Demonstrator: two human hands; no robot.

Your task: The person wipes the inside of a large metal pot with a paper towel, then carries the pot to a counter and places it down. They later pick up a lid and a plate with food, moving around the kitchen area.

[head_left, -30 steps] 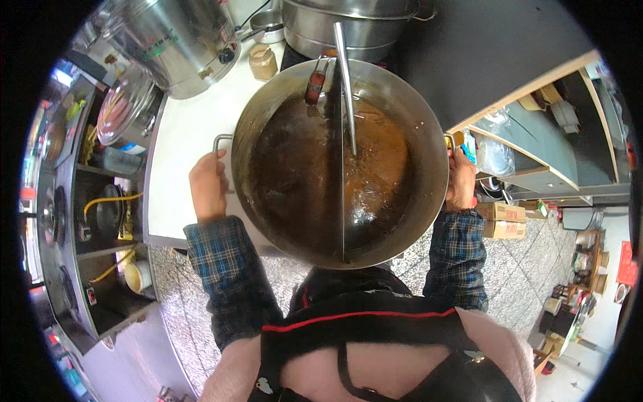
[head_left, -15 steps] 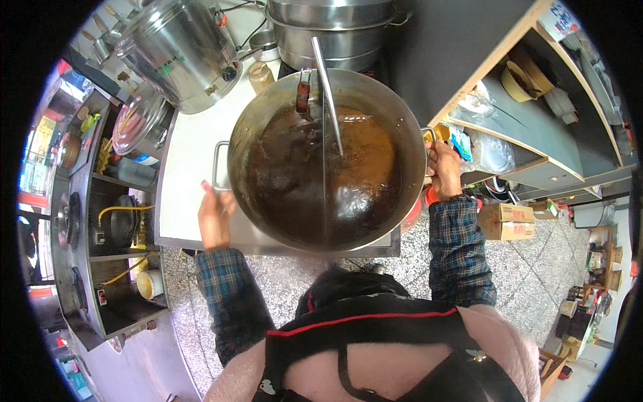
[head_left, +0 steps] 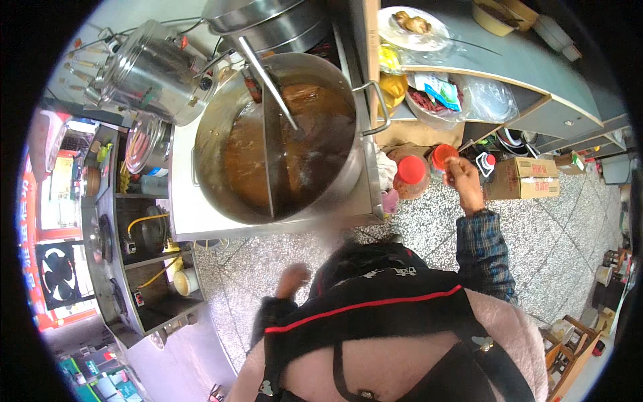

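Observation:
A large metal pot (head_left: 213,144) stands on the counter, split by an upright metal divider (head_left: 273,161) with brown liquid on both sides. A long metal rod (head_left: 268,82) slants out of the right half. Beside it, a dark red handle (head_left: 253,89) hangs at the far rim. My right hand (head_left: 467,186) is off the pot, over the floor by a red-lidded jar (head_left: 442,158); its fingers are loosely bent and nothing shows in them. My left hand (head_left: 293,280) is low near my body, apart from the pot and smeared by motion.
Another red-lidded jar (head_left: 411,171) stands right of the counter. Shelving (head_left: 482,63) at the right holds a plate, bags and a bowl of red pieces. Cardboard boxes (head_left: 522,179) sit on the floor. A steel urn (head_left: 157,74) and stacked steamer pots (head_left: 268,27) stand behind.
My right hand has let go of the pot's right handle and moved away. My left hand has drawn back from beside the left handle toward my body. The view has turned right.

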